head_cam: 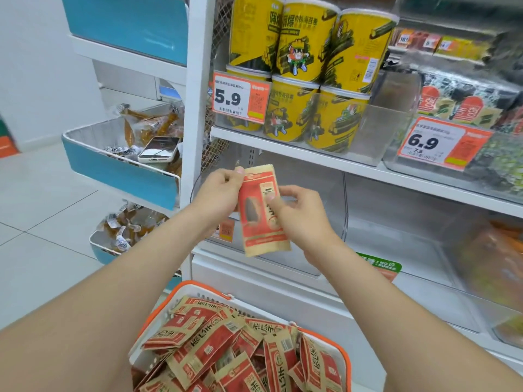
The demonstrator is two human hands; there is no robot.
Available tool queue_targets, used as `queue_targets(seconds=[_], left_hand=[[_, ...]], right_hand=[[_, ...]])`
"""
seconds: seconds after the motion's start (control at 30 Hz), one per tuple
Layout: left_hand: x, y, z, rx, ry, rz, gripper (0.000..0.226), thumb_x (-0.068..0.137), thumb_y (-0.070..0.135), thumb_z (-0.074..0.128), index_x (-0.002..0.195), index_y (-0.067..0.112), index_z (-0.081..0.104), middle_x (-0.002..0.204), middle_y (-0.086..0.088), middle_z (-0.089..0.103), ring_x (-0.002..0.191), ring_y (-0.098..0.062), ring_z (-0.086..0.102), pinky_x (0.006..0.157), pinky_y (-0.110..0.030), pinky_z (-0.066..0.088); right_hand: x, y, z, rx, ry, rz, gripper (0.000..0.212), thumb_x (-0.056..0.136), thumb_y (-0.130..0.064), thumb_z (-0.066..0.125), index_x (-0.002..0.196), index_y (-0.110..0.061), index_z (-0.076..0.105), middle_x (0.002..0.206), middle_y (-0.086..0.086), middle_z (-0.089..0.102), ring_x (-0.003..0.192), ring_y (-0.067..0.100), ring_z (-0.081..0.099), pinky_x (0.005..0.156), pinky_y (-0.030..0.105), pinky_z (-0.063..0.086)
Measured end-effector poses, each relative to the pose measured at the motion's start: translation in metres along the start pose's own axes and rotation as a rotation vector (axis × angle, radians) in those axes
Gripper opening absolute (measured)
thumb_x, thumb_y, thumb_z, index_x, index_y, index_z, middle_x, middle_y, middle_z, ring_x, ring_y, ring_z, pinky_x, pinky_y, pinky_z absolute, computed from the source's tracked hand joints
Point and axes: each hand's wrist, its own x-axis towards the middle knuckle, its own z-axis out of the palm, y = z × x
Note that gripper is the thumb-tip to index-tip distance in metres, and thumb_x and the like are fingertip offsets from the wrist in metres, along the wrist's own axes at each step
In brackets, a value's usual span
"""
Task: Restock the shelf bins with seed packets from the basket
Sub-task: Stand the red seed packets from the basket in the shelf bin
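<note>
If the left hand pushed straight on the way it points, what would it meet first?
The left hand, pinching the seed packet, would likely meet the clear shelf bin first; depth unclear.

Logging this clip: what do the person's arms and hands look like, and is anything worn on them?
The left grip and right grip are bare hands, with no gloves and no rings that show. The left forearm and right forearm are uncovered right to the frame's edge: no sleeve, watch or band is in view, and no markings show.
</note>
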Motion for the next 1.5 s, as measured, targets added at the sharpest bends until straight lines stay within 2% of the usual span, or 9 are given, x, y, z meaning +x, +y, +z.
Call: queue_targets(seconds=[0.07,0.17,0.3,0.37,0.47,0.67,1.03,1.23,1.5], left_hand=[[0.007,-0.009,-0.011,0.455,0.030,0.239,0.046,0.110,0.048,0.037,0.097,0.012,0.063,0.092,-0.006,0.072,0.095,-0.033,0.068,0.087,-0.045,0.053],[0.011,-0.026,-0.019,0.992,-0.111,0.441,0.042,0.110,0.044,0.036,0.129,0.015,0.059,0.122,-0.007,0.065,0.117,-0.030,0.057,0.099,-0.047,0.046],[0.018,-0.048,-0.021,1.363,-0.424,0.328,0.062,0.105,0.067,0.025,0.135,0.022,0.054,0.132,-0.006,0.060,0.126,-0.031,0.047,0.106,-0.052,0.038],[0.025,-0.051,-0.027,1.329,-0.489,0.278,0.068,0.102,0.074,0.023,0.115,0.022,0.064,0.113,-0.003,0.069,0.112,-0.029,0.059,0.100,-0.051,0.045],[0.035,-0.055,-0.036,1.270,-0.517,0.301,0.074,0.097,0.082,0.023,0.091,0.022,0.065,0.088,0.000,0.069,0.087,-0.023,0.063,0.081,-0.042,0.050],[0.052,-0.061,-0.043,1.144,-0.437,0.379,0.077,0.091,0.087,0.028,0.104,0.025,0.072,0.074,0.010,0.060,0.079,-0.018,0.063,0.067,-0.035,0.048],[0.055,-0.071,-0.036,1.237,-0.382,0.437,0.073,0.094,0.083,0.022,0.097,0.030,0.072,0.079,0.005,0.069,0.079,-0.022,0.066,0.066,-0.032,0.047],[0.056,-0.069,-0.034,1.228,-0.386,0.388,0.072,0.091,0.084,0.025,0.098,0.031,0.073,0.082,0.007,0.072,0.078,-0.019,0.066,0.069,-0.034,0.052],[0.051,-0.060,-0.037,1.147,-0.442,0.235,0.061,0.088,0.072,0.030,0.092,0.028,0.072,0.089,0.002,0.071,0.082,-0.023,0.066,0.072,-0.038,0.055]], right_hand=[[0.013,0.002,-0.003,0.085,0.089,0.155,0.020,0.102,-0.027,0.063,0.093,-0.011,0.072,0.085,0.013,0.078,0.070,0.027,0.077,0.061,0.048,0.065],[0.036,0.005,0.002,0.236,0.096,0.319,0.019,0.104,-0.021,0.063,0.095,-0.005,0.067,0.076,0.012,0.070,0.051,0.020,0.067,0.047,0.030,0.057],[0.082,0.021,0.033,0.188,0.280,0.243,0.013,0.102,-0.027,0.064,0.100,-0.015,0.061,0.101,0.012,0.072,0.089,0.032,0.071,0.076,0.041,0.057],[0.100,0.028,0.048,-0.115,0.327,0.098,0.018,0.104,-0.030,0.060,0.115,-0.016,0.059,0.111,0.014,0.072,0.108,0.038,0.066,0.090,0.044,0.053],[0.127,0.042,0.071,-0.294,0.221,-0.029,0.024,0.107,-0.021,0.054,0.128,-0.010,0.051,0.114,0.016,0.070,0.109,0.041,0.064,0.086,0.044,0.049],[0.193,0.053,0.105,-0.368,0.214,0.047,0.023,0.108,-0.023,0.051,0.128,-0.011,0.050,0.109,0.013,0.068,0.108,0.039,0.066,0.075,0.036,0.041],[0.240,0.062,0.129,-0.735,0.096,0.073,0.081,0.105,-0.013,0.053,0.154,0.022,-0.002,0.160,0.034,0.028,0.144,0.042,0.043,0.110,0.039,0.040],[0.240,0.061,0.118,-0.756,0.103,0.103,0.035,0.102,-0.013,0.054,0.135,-0.001,0.049,0.137,0.023,0.053,0.126,0.041,0.057,0.098,0.044,0.052],[0.202,0.038,0.103,-0.706,0.147,0.189,0.034,0.095,-0.029,0.063,0.124,-0.012,0.061,0.128,0.011,0.064,0.117,0.035,0.065,0.092,0.041,0.057]])
